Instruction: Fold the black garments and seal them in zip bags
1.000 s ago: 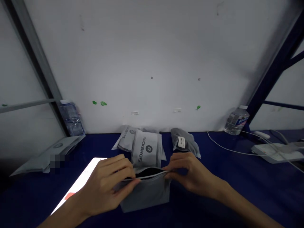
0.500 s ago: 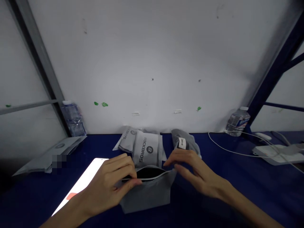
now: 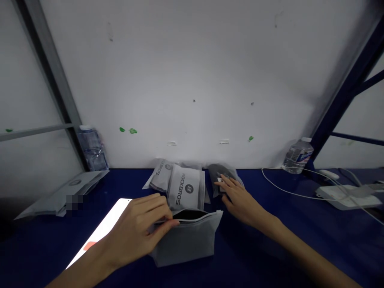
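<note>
My left hand (image 3: 150, 228) pinches the left part of the rim of a translucent grey zip pouch (image 3: 187, 244). The pouch's mouth gapes, and its inside looks dark. Farther back and to the right, my right hand (image 3: 238, 198) lies with fingers spread on a dark item in a clear bag (image 3: 220, 170), over its white label. Behind the pouch rest packed bags printed ROCKBROS, a front one (image 3: 189, 184) leaning over another (image 3: 162, 176). What the dark item is, I cannot tell.
A lit phone (image 3: 105, 224) lies left of my left hand. Flat grey pouches (image 3: 69, 188) are stacked at the left. Water bottles stand at the back left (image 3: 93, 148) and back right (image 3: 297, 156). A white power strip (image 3: 345, 196) with cables sits right.
My right hand has left the pouch's right end and reached back onto the dark bagged item, which has shifted slightly left. My left hand keeps its pinch on the pouch.
</note>
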Available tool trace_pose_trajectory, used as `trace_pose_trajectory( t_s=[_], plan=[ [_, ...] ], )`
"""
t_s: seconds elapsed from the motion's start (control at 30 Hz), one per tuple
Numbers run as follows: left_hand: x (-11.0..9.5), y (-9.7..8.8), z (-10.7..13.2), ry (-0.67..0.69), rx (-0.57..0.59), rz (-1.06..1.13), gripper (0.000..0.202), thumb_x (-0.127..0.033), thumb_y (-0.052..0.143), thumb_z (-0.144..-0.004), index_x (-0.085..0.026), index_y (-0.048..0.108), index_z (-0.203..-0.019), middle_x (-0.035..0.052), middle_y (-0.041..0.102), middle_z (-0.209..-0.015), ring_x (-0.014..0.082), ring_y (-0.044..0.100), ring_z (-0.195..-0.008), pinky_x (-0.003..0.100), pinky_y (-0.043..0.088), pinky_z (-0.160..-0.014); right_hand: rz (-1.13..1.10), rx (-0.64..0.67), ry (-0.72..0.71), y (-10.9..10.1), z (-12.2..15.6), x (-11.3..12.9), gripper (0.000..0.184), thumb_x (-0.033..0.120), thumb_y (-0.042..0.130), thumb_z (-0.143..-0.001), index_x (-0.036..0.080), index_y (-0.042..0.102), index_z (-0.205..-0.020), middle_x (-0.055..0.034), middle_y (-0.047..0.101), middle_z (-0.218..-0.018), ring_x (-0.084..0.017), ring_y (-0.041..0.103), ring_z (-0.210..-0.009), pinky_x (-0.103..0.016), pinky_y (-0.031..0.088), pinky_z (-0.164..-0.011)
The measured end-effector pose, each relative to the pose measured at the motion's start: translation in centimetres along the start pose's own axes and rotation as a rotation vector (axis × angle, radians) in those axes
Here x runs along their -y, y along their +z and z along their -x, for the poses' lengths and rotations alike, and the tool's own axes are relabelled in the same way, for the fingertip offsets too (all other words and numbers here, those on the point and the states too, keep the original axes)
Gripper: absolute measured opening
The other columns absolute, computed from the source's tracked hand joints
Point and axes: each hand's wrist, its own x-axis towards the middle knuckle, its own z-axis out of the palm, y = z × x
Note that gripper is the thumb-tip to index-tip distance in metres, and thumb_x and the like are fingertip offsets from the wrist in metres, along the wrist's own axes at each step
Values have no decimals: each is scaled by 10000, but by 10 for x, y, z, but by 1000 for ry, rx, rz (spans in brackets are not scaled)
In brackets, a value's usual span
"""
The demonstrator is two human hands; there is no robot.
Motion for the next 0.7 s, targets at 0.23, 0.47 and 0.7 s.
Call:
trace_pose_trajectory(
  t_s=[0.23, 0.47, 0.7],
  plan=[
    [0, 0, 0, -24, 19, 24, 189, -202, 598, -943, -187, 603, -755, -16, 567, -664, 136, 517, -595, 263, 394, -522, -409, -83, -104, -26, 0, 8, 419, 356, 397, -1021, 232, 501, -1408, -110, 561, -1420, -286, 510, -1323, -532, 421, -1087],
    [1, 1, 2, -75, 26, 59, 177, -216, 602, -940, -188, 619, -766, -9, 570, -684, 139, 527, -623, 265, 399, -536, -613, 24, -425, -63, 19, 41, 447, 563, 669, -869, 260, 659, -1198, -57, 720, -1088, -233, 657, -1003, -369, 520, -866],
    [-1, 4, 1, -68, -1, 32, 171, -220, 611, -938, -194, 605, -769, -18, 574, -692, 136, 544, -622, 269, 398, -536, -572, 21, -489, -47, 23, 57, 273, 388, 683, -912, 208, 719, -1114, -46, 737, -897, -183, 667, -815, -311, 508, -736]
  ],
)
